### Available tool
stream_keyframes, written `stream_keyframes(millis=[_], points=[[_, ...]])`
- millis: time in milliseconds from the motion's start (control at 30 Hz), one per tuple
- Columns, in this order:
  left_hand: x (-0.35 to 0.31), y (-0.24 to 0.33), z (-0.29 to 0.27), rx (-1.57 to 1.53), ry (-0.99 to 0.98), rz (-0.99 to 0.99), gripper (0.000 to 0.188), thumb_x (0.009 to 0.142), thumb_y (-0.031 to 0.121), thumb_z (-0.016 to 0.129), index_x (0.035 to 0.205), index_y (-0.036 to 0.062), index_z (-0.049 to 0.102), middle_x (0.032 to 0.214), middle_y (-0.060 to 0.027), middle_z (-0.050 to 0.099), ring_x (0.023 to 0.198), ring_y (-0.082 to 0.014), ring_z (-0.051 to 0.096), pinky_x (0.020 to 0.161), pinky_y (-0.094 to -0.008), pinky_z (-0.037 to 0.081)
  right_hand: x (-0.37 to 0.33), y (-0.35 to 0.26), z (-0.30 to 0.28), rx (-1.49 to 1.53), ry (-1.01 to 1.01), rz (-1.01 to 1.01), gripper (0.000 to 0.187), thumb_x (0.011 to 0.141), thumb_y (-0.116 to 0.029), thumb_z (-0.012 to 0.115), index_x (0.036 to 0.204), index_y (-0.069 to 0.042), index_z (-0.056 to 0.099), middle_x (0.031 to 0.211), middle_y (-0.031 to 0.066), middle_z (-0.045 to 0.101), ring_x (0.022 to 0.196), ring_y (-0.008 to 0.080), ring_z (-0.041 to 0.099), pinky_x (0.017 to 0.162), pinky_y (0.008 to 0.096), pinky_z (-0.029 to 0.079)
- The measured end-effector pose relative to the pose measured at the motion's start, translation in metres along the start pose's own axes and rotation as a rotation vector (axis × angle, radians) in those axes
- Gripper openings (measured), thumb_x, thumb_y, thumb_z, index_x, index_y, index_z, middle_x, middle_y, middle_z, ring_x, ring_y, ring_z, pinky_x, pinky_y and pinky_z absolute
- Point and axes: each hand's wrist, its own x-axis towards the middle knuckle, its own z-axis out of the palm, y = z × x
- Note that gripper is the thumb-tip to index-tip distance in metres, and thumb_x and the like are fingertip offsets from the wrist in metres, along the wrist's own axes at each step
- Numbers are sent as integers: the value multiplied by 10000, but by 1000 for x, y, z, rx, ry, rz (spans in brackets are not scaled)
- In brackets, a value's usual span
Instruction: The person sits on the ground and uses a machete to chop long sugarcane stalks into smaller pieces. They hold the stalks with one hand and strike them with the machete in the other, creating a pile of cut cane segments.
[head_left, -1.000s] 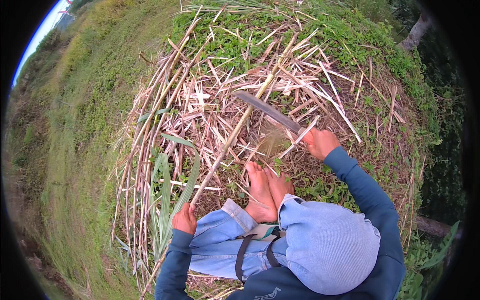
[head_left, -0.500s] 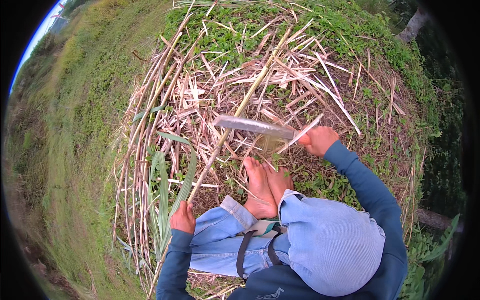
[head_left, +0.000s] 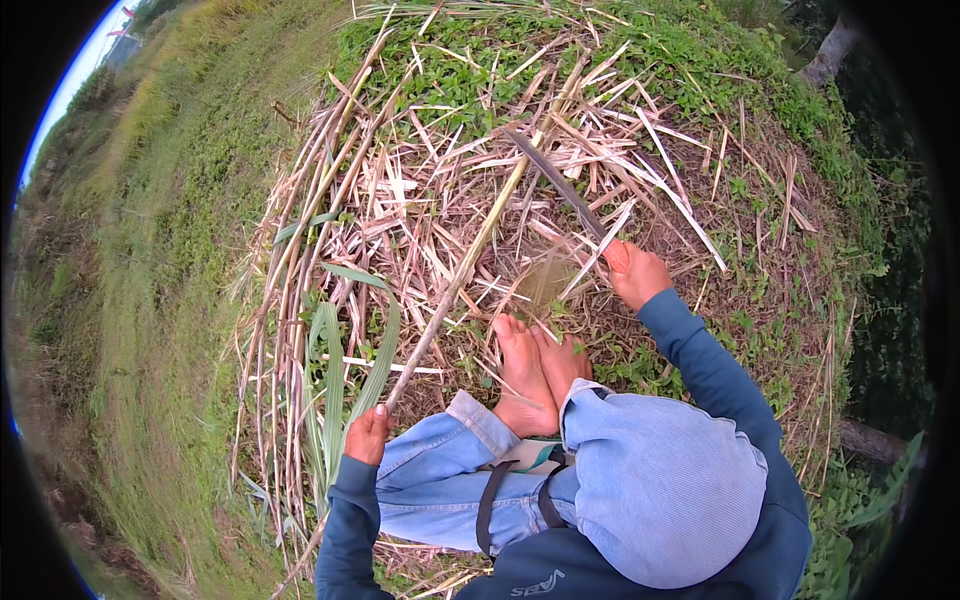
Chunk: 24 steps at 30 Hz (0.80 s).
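Note:
A long straw-coloured stalk [head_left: 469, 258] runs slantwise from lower left to upper middle. My left hand [head_left: 367, 436] is closed around its lower part. In my right hand [head_left: 638, 277] is a machete [head_left: 568, 192], gripped by its orange handle. The dark blade points up and to the left, and its tip end overlaps the upper stalk in the picture; whether they touch, I cannot tell. Below the stalk are my bare feet [head_left: 525, 375], side by side on the ground.
Several long stalks [head_left: 290, 260] lie in a bundle at the left, with long green leaves [head_left: 335, 385] beside them. Dry split strips [head_left: 400, 190] litter the ground ahead. Grass [head_left: 170, 300] spreads at far left; a trunk [head_left: 830, 52] stands at upper right.
The machete has swung from nearly level across the stalk to pointing up and left, with its tip farther away. My left hand still holds the stalk, hardly moved.

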Motion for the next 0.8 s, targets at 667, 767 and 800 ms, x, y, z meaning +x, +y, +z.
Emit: stream_keyframes(millis=[667,767,800], points=[[17,16,-6,-359,-289,-236,523,996,500,409,723,79,559,536,48,380,453,-45,294,420,-236,202,45,26,-18,-39,63,126,241,806,-211,603,989,-54,603,764,222,663,721,409,651,703,515,524],[15,15,-15,-390,-327,-294,514,1002,491,398,741,81,565,524,51,380,424,-42,277,399,-227,194,35,19,-37,-161,-151,-40,251,798,-198,602,1004,-55,595,781,224,665,739,413,652,713,511,528],[14,18,-16,-391,-333,-304,512,1003,489,394,746,82,568,521,51,380,418,-41,274,393,-226,192,35,18,-48,-211,-271,-125,265,790,-192,610,1015,-54,587,795,231,663,755,418,651,726,512,530]])
